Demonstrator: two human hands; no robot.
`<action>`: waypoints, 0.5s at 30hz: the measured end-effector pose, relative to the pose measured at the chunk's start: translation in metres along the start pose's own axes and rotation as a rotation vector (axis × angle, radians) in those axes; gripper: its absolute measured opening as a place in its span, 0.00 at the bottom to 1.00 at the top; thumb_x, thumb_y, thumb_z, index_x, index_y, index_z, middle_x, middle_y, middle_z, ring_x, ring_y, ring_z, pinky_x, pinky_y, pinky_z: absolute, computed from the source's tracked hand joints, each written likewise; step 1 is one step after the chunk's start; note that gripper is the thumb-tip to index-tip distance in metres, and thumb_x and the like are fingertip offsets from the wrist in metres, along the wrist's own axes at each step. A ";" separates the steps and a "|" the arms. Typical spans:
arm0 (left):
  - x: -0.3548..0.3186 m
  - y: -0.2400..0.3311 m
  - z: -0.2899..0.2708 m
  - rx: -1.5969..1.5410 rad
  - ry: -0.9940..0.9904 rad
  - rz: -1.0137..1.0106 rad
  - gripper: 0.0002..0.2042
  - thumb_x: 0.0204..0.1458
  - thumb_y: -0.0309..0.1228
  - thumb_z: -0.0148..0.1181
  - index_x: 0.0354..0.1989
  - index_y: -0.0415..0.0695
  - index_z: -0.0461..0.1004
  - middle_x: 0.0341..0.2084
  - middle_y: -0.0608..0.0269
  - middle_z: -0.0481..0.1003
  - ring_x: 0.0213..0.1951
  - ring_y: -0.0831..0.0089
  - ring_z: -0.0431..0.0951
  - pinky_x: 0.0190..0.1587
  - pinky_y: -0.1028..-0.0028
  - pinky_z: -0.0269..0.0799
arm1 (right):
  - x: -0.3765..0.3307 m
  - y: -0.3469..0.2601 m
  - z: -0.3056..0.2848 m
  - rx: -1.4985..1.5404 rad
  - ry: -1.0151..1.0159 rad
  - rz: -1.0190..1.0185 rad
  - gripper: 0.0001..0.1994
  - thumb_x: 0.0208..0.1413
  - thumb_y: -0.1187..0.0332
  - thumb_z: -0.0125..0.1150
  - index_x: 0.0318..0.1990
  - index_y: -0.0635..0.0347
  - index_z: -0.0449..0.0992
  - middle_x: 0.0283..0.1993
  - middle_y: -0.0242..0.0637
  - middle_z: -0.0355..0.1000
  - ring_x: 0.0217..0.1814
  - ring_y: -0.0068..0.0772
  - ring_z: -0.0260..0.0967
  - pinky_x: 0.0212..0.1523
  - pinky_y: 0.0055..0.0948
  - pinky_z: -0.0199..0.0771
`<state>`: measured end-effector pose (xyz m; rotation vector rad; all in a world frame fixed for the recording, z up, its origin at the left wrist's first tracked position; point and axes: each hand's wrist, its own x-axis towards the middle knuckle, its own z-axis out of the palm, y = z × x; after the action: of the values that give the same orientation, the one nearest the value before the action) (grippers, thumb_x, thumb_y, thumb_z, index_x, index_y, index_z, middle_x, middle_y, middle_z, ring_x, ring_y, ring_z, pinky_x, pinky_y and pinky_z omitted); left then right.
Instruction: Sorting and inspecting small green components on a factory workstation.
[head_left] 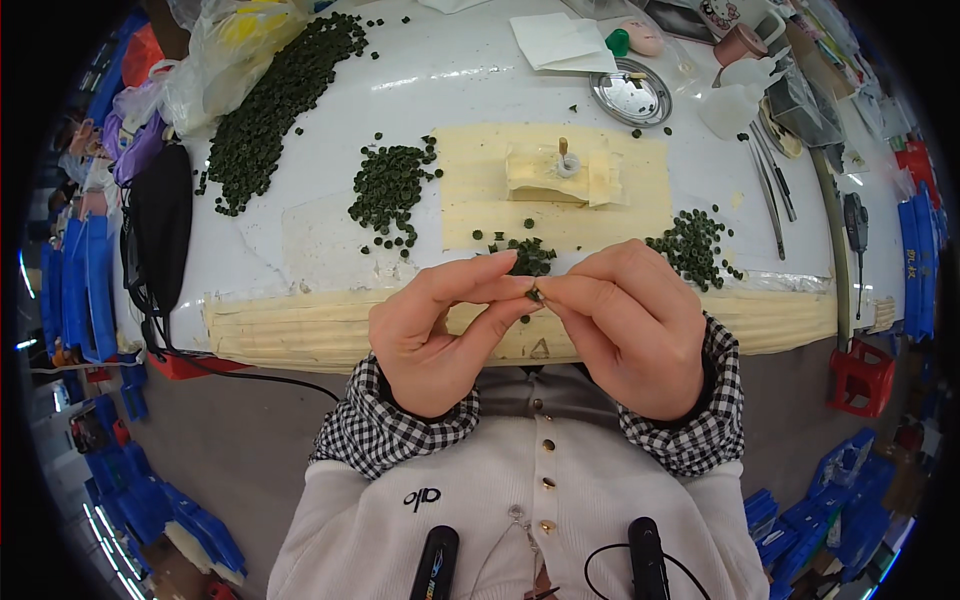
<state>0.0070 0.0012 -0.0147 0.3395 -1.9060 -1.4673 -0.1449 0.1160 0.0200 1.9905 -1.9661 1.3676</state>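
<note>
Near the table's front edge, my left hand [430, 330] and my right hand [635, 325] meet, both pinching one small dark green round part [534, 295] between thumbs and forefingers. Its finer shape is mostly covered by the fingertips. Just beyond the fingers lies a small cluster of the same green parts [530, 256]. A larger pile of green parts [390, 187] is to the left of it, and another pile [692, 245] is to the right.
A taped yellow block [535, 178] with a short upright peg stands on yellow sheeting [470, 160]. At the far left spreads a big heap of green parts [265, 130]. Tweezers [767, 195] and a round metal dish [630, 93] lie to the right. A red stool [862, 378] stands beside the table.
</note>
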 end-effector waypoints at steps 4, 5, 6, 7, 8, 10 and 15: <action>0.001 0.002 0.000 0.040 -0.009 0.021 0.19 0.47 0.12 0.62 0.49 0.33 0.71 0.35 0.53 0.80 0.40 0.71 0.81 0.46 0.76 0.74 | 0.002 -0.003 -0.001 0.007 0.000 0.047 0.11 0.38 0.81 0.65 0.33 0.66 0.76 0.30 0.38 0.68 0.30 0.37 0.69 0.29 0.30 0.71; 0.001 0.001 0.000 0.035 -0.005 0.016 0.19 0.47 0.13 0.63 0.49 0.34 0.72 0.35 0.55 0.80 0.40 0.72 0.81 0.46 0.76 0.74 | 0.001 -0.002 0.000 0.009 0.003 0.053 0.11 0.38 0.81 0.65 0.33 0.65 0.75 0.30 0.38 0.68 0.30 0.37 0.69 0.29 0.30 0.71; 0.000 0.001 0.000 0.030 -0.001 0.011 0.18 0.47 0.13 0.63 0.49 0.34 0.72 0.36 0.56 0.80 0.41 0.73 0.81 0.46 0.76 0.74 | 0.001 -0.002 0.000 0.009 0.004 0.054 0.11 0.38 0.81 0.65 0.33 0.65 0.75 0.30 0.38 0.68 0.30 0.37 0.69 0.29 0.30 0.71; 0.000 0.001 0.000 0.034 -0.002 0.009 0.18 0.47 0.13 0.63 0.49 0.34 0.72 0.36 0.56 0.80 0.41 0.73 0.81 0.46 0.76 0.74 | 0.001 -0.002 0.001 0.009 0.005 0.056 0.11 0.38 0.81 0.65 0.33 0.65 0.75 0.29 0.38 0.68 0.30 0.37 0.69 0.29 0.30 0.71; 0.000 0.001 0.000 0.037 -0.003 0.006 0.18 0.47 0.13 0.63 0.49 0.35 0.72 0.36 0.56 0.80 0.41 0.73 0.81 0.46 0.76 0.74 | 0.000 -0.002 0.001 0.009 0.006 0.057 0.11 0.37 0.81 0.65 0.32 0.65 0.75 0.29 0.38 0.68 0.30 0.37 0.69 0.29 0.30 0.71; 0.000 0.002 0.000 0.052 -0.003 0.007 0.18 0.47 0.13 0.63 0.49 0.35 0.73 0.36 0.56 0.80 0.40 0.73 0.81 0.46 0.76 0.74 | 0.001 -0.002 0.001 0.007 0.000 0.053 0.11 0.37 0.81 0.65 0.33 0.65 0.75 0.29 0.38 0.68 0.30 0.37 0.69 0.28 0.30 0.71; 0.000 0.001 0.001 0.070 0.002 0.009 0.18 0.47 0.14 0.63 0.49 0.35 0.73 0.35 0.56 0.80 0.40 0.73 0.81 0.46 0.76 0.74 | 0.000 -0.001 0.001 -0.015 -0.005 0.036 0.11 0.37 0.82 0.65 0.33 0.66 0.75 0.29 0.38 0.68 0.30 0.38 0.69 0.28 0.30 0.70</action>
<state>0.0063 0.0020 -0.0138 0.3639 -1.9581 -1.3969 -0.1432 0.1157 0.0199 1.9637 -2.0184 1.3528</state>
